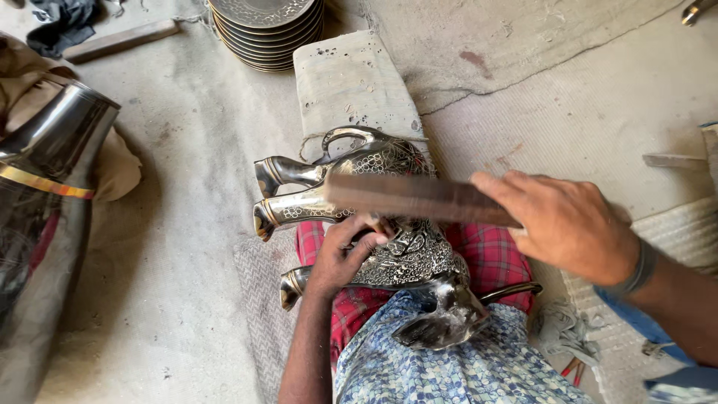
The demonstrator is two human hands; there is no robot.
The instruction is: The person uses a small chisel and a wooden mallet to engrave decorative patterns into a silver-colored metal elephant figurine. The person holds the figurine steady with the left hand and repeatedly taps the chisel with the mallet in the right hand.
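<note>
The metal elephant figure (389, 224) lies on its side across your lap, over the red checked cloth (490, 258), with its engraved body toward the padded block (351, 82) ahead of you. Its legs (288, 191) point to your left; the head and trunk (441, 318) rest against your blue patterned shirt (441, 366).

Your left hand (340, 258) rests on the figure's flank, fingers curled and closed on a small tool whose tip meets the engraved surface; the tool itself is mostly hidden.

Your right hand (565, 224) is closed around one end of a flat wooden bar (415, 198), held level just above the figure and above your left hand. The bar is blurred.

A stack of engraved metal plates (265, 30) stands beyond the padded block. A tall dark metal vase (45, 217) lies at your far left on the floor.
</note>
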